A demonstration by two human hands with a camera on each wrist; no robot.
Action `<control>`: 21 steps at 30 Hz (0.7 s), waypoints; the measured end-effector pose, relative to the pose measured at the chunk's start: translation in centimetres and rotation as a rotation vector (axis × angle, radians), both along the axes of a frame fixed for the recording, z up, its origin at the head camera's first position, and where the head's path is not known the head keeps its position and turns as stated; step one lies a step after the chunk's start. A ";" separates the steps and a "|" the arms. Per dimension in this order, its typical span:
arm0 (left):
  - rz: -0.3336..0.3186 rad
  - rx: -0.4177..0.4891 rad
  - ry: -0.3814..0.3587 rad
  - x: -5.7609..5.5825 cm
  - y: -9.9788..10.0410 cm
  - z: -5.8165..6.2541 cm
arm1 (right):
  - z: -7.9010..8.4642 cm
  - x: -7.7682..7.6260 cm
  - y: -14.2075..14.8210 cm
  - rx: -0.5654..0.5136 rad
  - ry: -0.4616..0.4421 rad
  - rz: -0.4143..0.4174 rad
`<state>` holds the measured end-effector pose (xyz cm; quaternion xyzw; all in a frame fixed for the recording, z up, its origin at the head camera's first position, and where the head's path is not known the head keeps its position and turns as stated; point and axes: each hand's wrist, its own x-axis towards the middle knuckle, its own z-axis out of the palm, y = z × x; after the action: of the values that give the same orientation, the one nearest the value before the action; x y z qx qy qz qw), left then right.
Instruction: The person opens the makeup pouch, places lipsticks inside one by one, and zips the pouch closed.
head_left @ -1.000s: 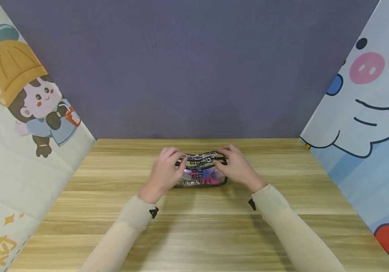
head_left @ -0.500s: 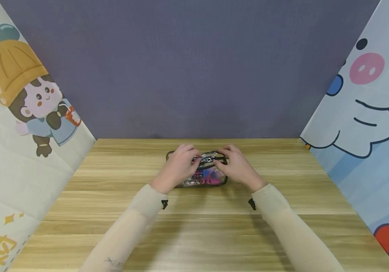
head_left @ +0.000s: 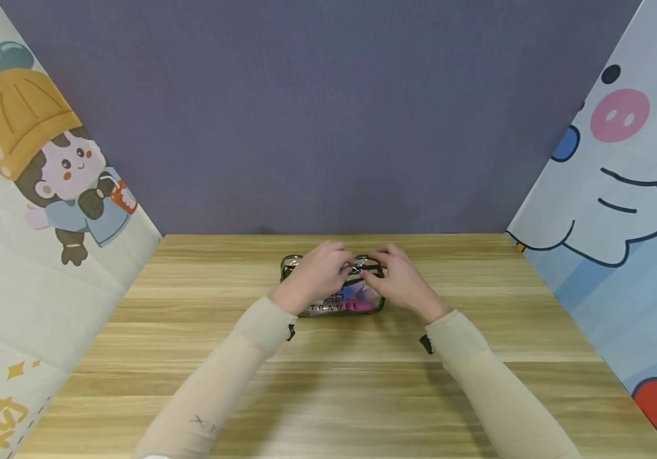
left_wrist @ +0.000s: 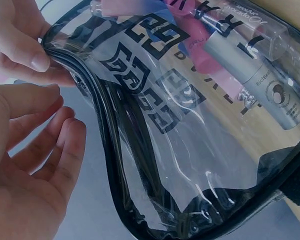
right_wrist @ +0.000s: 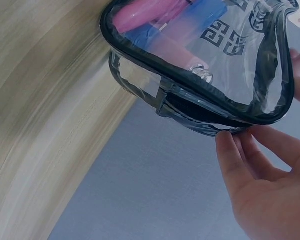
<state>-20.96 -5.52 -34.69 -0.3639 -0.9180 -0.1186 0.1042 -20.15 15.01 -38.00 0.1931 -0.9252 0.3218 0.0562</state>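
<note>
A clear plastic toiletry pouch [head_left: 342, 306] with black trim, a square pattern and the word TRAVEL stands on the table. My right hand [head_left: 400, 280] pinches its upper right corner between thumb and fingers. Bent over the top edge, my left hand [head_left: 317, 271] is beside the black zipper and close to the right hand. In the left wrist view its fingers look relaxed and slightly apart from the pouch; whether a tip touches the zipper cannot be told. Through the plastic show a silver-grey tube [left_wrist: 255, 80], a pink item [right_wrist: 145, 12] and a blue one [right_wrist: 205, 17].
The wood-grain table [head_left: 334, 395] extends in front of the pouch and to both sides. A grey-purple panel [head_left: 328, 127] rises just behind it. Cartoon-printed sheets [head_left: 638, 210] flank the table left and right.
My left hand has moved right along the top of the pouch, from its left end to near the right hand, uncovering the left corner. The right hand and pouch have stayed in place.
</note>
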 end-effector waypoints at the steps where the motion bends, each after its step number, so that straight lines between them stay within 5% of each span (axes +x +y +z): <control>1: -0.003 -0.009 -0.004 -0.1 0.1 0.0 | 0.0 0.0 0.0 0.000 -0.003 0.002; 21: -0.029 -0.109 -0.089 -1.1 1.7 -0.2 | 0.0 0.3 0.2 -0.022 0.001 0.021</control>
<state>-22.08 -3.80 -34.91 -0.3768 -0.9214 -0.0858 0.0414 -19.82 15.20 -37.97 0.2023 -0.9195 0.3325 0.0557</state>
